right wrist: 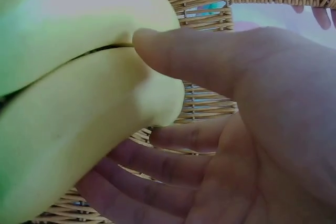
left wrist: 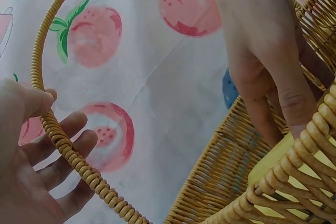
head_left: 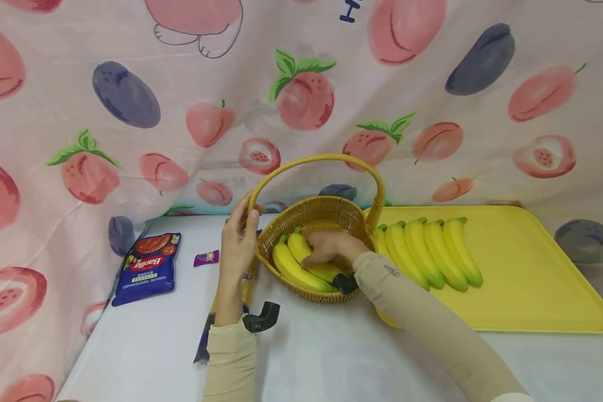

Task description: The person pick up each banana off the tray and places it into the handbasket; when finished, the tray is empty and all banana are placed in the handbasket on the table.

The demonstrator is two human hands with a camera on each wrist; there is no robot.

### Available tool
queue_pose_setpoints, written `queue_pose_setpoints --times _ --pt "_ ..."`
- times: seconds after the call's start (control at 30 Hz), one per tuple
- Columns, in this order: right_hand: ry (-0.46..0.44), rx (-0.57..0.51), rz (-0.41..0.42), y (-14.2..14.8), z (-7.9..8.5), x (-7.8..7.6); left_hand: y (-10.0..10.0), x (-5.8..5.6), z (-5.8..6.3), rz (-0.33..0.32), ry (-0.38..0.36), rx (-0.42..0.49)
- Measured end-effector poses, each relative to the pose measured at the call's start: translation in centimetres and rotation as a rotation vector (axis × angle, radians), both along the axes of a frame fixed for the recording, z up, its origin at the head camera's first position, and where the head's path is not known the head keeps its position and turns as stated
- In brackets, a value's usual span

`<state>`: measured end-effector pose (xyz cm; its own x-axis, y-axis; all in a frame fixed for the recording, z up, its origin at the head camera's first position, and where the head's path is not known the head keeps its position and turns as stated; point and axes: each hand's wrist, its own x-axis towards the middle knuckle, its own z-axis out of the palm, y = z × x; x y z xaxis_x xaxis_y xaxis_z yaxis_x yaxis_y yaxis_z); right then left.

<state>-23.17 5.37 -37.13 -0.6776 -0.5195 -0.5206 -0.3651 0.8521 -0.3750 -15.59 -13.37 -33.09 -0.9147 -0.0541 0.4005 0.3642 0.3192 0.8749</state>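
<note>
A woven yellow basket (head_left: pixel 314 209) stands on the table with two yellow bananas in it, green at their near ends. My left hand (head_left: pixel 239 231) holds the left side of its arched handle (left wrist: pixel 73 156), thumb on one side and fingers curled behind. Inside the basket, my right hand (head_left: pixel 331 245) holds the right-hand banana (right wrist: pixel 79 119) near its stem end. In the right wrist view the thumb lies over it and the fingers reach along its other side. The left-hand banana (head_left: pixel 296 272) lies right against it.
To the right, a yellow tray (head_left: pixel 532 268) bears several bananas (head_left: pixel 452 254) side by side, partly behind the basket. A blue Barilla packet (head_left: pixel 148 271) and a small purple packet (head_left: pixel 206 258) lie left. A long yellow-and-blue packet (head_left: pixel 248 285) lies partly under my left forearm. A fruit-print cloth (head_left: pixel 301 100) hangs behind.
</note>
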Motion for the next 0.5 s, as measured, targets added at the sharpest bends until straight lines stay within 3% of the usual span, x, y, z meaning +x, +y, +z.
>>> queue_pose_setpoints --times 0.2,0.5 --pt "0.036 -0.038 -0.017 0.6 0.9 0.5 -0.1 -0.1 -0.1 -0.006 0.018 -0.001" --pt "0.162 -0.183 -0.058 2.8 1.8 1.7 0.1 -0.1 0.0 0.007 0.039 -0.014"
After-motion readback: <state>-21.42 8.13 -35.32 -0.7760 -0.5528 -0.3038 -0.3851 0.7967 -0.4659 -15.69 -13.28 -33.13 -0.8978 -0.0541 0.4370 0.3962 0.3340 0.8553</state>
